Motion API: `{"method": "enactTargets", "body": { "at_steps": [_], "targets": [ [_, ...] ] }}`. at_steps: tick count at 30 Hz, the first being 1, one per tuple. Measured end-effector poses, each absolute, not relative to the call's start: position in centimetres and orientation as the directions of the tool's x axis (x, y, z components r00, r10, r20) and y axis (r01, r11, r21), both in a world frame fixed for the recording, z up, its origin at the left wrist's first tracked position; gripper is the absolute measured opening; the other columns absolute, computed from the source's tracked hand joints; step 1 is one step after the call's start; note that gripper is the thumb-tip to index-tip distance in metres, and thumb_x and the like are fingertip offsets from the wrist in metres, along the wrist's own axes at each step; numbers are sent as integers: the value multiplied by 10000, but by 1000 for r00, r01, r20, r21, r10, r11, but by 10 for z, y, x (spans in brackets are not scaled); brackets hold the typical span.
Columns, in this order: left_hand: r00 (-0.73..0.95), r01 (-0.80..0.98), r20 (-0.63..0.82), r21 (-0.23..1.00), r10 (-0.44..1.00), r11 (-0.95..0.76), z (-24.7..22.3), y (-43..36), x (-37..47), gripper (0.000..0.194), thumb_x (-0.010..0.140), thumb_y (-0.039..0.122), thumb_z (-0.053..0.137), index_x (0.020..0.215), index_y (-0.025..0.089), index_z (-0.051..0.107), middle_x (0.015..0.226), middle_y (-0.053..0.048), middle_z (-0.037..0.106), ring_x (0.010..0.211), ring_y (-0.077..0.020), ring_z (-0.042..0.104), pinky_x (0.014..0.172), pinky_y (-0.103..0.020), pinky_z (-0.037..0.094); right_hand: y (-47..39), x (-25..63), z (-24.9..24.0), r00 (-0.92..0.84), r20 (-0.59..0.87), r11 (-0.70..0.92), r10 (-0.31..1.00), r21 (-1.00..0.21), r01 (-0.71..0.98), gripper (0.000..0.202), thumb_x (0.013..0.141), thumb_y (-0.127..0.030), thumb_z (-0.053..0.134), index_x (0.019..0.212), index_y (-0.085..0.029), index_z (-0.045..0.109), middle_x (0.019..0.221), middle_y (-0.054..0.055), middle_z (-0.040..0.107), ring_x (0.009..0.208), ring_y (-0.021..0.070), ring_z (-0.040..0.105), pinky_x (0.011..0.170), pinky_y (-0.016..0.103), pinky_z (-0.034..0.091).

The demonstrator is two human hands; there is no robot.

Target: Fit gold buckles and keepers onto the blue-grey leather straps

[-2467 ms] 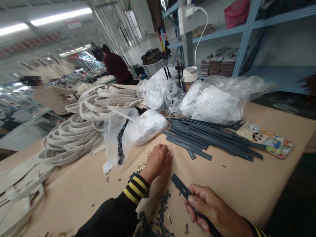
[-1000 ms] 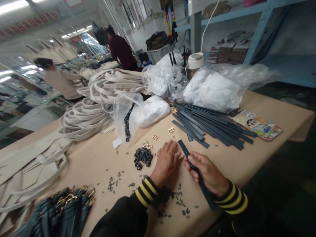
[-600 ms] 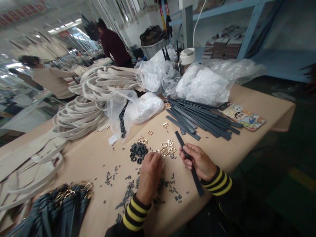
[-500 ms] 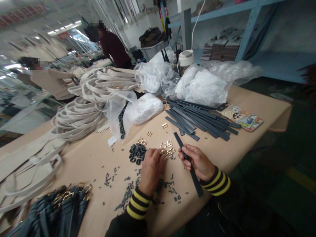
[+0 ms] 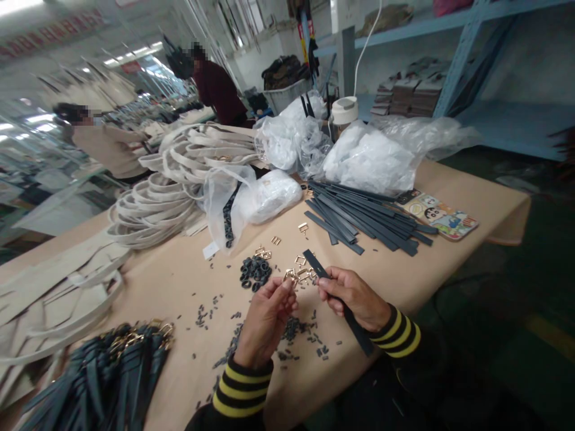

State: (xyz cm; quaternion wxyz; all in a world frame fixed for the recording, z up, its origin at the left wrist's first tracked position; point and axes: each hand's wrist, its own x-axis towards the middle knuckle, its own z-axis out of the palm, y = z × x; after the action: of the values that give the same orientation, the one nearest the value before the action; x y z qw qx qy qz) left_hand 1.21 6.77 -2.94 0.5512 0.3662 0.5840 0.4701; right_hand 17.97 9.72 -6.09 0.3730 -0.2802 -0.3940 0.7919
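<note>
Between the thumb and fingers of my left hand (image 5: 266, 317) is a gold metal buckle (image 5: 291, 275). My right hand (image 5: 354, 297) grips a dark strap (image 5: 357, 329), whose upper end with a small slot points toward the buckle. The two hands are close together but apart. Several loose gold buckles (image 5: 300, 260) lie just beyond my fingers. Left of them is a pile of small dark loops (image 5: 254, 272). Small dark bits (image 5: 291, 328) are scattered on the table (image 5: 197, 371) under my hands.
A stack of dark straps (image 5: 363, 215) lies beyond my right hand, beside a cartoon-printed case (image 5: 444, 215). Plastic bags (image 5: 372, 155) and coiled pale straps (image 5: 153, 209) stand behind. Finished-looking dark straps with gold hardware (image 5: 112, 371) lie front left. Two people (image 5: 220, 90) are in the background.
My left hand has lifted from the buckle pile with a gold buckle in its fingers. My right hand has brought the strap's upper end slightly left, nearer to it.
</note>
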Motion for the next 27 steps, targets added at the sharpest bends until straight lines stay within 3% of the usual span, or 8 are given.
{"method": "enactTargets", "body": {
  "at_steps": [2,3,10,12,15,18,23,27],
  "targets": [
    [-78,-379,-404,858,911,348,-27,50,22,170,723,253,637,792,136,535,662,33,485,561,-38,479,542,-159,430,89,178,-58,-581,-130,-370,804,-874,-317,246,787,-362,563,820,-137,470,659,-37,508,385,-1,344,343,123,274],
    [-71,-429,-420,832,905,352,-27,41,26,159,719,236,644,786,135,541,663,30,498,562,-37,487,541,-153,433,85,178,-57,-583,-123,-346,803,-893,-288,250,783,-366,564,840,-138,481,662,-37,507,387,1,343,342,124,272],
    [-63,-458,-378,833,924,310,-43,-2,41,114,736,223,628,806,158,566,756,15,566,631,-53,539,606,-174,463,61,172,-55,-621,-150,-187,770,-982,6,226,792,-364,523,839,-147,482,535,-61,449,378,40,363,361,159,287],
    [-63,-335,-340,893,938,301,-44,-11,36,108,770,261,589,826,170,573,772,11,572,676,-73,542,648,-203,462,56,173,-51,-623,-82,-6,778,-992,123,179,791,-324,512,790,-146,492,574,-42,466,461,56,403,435,174,314],
    [-100,59,-235,968,967,242,-42,-22,27,158,803,312,536,822,170,602,742,1,574,685,-90,518,659,-211,430,49,174,-44,-624,83,345,777,-885,312,152,764,-256,522,678,-154,451,576,-40,419,551,73,396,524,201,289],
    [-134,321,-122,934,983,159,-38,-30,20,159,800,311,532,790,173,610,731,-6,570,672,-103,510,606,-211,406,41,172,-40,-677,147,488,722,-801,346,125,771,-226,497,688,-161,430,579,-40,410,547,78,386,536,217,265],
    [-91,398,-18,916,996,53,-36,-41,15,132,815,287,507,819,192,599,774,-5,550,593,-88,510,548,-213,422,34,170,-39,-727,104,428,679,-860,277,147,806,-283,500,741,-166,438,620,-34,434,588,86,414,567,215,298],
    [-179,330,-12,941,984,71,-31,-50,12,121,798,270,533,830,186,614,719,4,548,588,-90,532,586,-219,442,32,173,-43,-696,-44,138,717,-969,203,191,904,-331,326,965,-167,402,681,-21,505,571,74,436,562,202,352]
  ]
}}
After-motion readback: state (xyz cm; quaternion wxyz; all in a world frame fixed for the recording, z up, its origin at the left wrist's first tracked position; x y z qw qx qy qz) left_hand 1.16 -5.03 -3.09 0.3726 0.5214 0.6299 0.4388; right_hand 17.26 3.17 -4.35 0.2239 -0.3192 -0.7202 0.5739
